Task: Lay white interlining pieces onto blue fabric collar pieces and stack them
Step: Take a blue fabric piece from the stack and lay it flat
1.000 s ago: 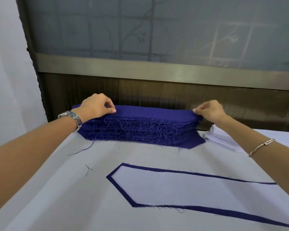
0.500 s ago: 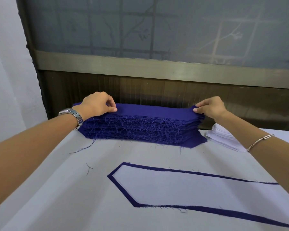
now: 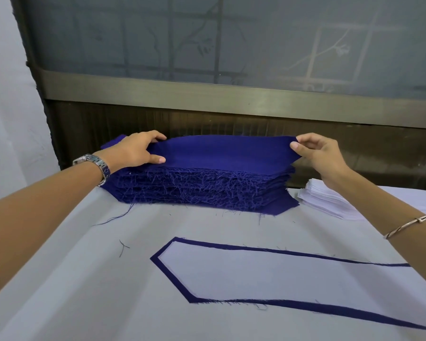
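Head view: both hands hold the top blue piece [image 3: 221, 151] just above the stack [image 3: 202, 190] at 12 o'clock.
The left hand [image 3: 135, 151] and right hand [image 3: 322, 153] each pinch one end, probably to keep it flat; white pieces [image 3: 330, 200] wait at 2 o'clock, a finished pair [image 3: 268, 279] lies at 5 o'clock.

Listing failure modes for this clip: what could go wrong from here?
1. The blue stack has frayed, tangled edges, so the top blue piece may drag a second one along.
2. The left hand and right hand pinch it only at its ends, so it could sag or fold.
3. The right forearm passes over the white interlining stack and might brush it askew.
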The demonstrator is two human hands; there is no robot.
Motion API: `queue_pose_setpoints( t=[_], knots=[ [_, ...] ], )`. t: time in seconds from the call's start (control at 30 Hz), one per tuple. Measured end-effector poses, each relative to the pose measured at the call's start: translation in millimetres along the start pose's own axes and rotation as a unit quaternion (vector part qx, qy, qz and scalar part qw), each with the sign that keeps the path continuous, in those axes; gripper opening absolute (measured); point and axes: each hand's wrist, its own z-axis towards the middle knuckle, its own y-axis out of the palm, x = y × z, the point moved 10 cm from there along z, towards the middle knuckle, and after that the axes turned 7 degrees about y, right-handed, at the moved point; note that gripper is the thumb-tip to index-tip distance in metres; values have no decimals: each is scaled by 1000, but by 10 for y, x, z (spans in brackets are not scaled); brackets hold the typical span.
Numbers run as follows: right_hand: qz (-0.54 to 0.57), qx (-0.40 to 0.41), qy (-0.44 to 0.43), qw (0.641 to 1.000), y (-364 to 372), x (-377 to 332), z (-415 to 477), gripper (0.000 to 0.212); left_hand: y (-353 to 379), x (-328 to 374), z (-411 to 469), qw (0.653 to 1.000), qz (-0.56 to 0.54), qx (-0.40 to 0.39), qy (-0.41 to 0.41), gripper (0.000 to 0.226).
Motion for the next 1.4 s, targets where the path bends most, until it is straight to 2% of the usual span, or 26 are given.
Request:
queue_pose_setpoints(
  t=[0.17,0.3,0.4,0.5,0.57,0.67,0.77,0.83,0.97,1.07,1.2,1.4],
  knots=[
    [-30,12,-34,999,-70,-138,-72,14,-303,106,-112,977,183,95,61,38],
    [-46,16,-50,998,-202,-265,-126,9,-528,109,-243,956,242,140,87,35],
    [-55,9,-51,997,-363,-328,-191,14,-661,140,-314,947,258,160,104,35],
    [-55,10,-41,998,-626,-338,-245,14,-760,159,-360,968,171,155,95,32],
    [-54,5,-34,998,-834,-317,-290,14,-768,218,-373,986,70,128,85,28],
    [-52,2,-30,998,-1200,-260,-386,8,-694,384,-421,993,-43,68,82,23],
    [-62,-6,-9,998,-1619,-67,-422,13,-460,517,-513,987,-141,-15,72,16],
    [-82,-33,21,996,-1856,168,-449,13,-261,589,-569,979,-183,-64,67,23],
    [-151,-82,113,979,-2427,1003,-515,49,218,632,-776,944,-265,-191,50,50],
    [-211,-123,179,953,-2811,1678,-592,49,533,609,-938,930,-268,-246,53,73],
    [-252,-177,215,927,-2914,2114,-752,41,890,593,-1117,910,-275,-309,39,63],
    [-225,-257,259,903,-2407,1971,-1130,35,1163,450,-1314,900,-246,-361,2,60]
  ],
)
